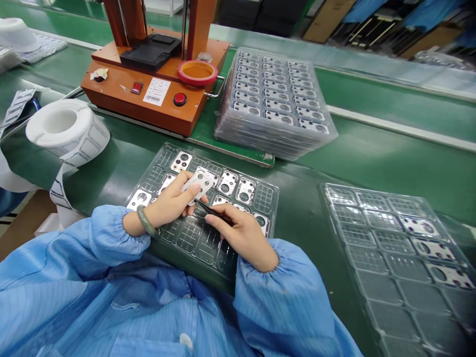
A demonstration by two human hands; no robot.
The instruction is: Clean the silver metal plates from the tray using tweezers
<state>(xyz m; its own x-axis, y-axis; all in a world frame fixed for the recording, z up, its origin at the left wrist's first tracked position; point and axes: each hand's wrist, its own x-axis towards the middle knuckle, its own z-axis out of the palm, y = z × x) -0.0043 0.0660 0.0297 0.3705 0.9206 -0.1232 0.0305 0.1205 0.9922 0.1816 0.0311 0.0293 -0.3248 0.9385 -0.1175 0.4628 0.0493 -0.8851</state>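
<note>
My left hand [173, 201] is closed on a small silver metal plate [201, 182] with round holes, held tilted above a clear plastic tray [188, 238]. In my right hand [241, 228] is a pair of dark tweezers [210, 210], gripped like a pen. Their tip meets the plate's lower edge; whether it pinches anything there is too small to tell. Several similar plates, such as the metal plate [228, 182] behind my hands, lie in the tray's pockets, while other pockets hold none. My hands hide part of the tray's middle.
An orange machine [141, 116] with a red button stands behind, a tape roll [198, 74] on it. Beside it rises a stack of filled trays [275, 129]. A label roll [67, 129] sits at left. Another clear tray [394, 258] with several plates lies at right.
</note>
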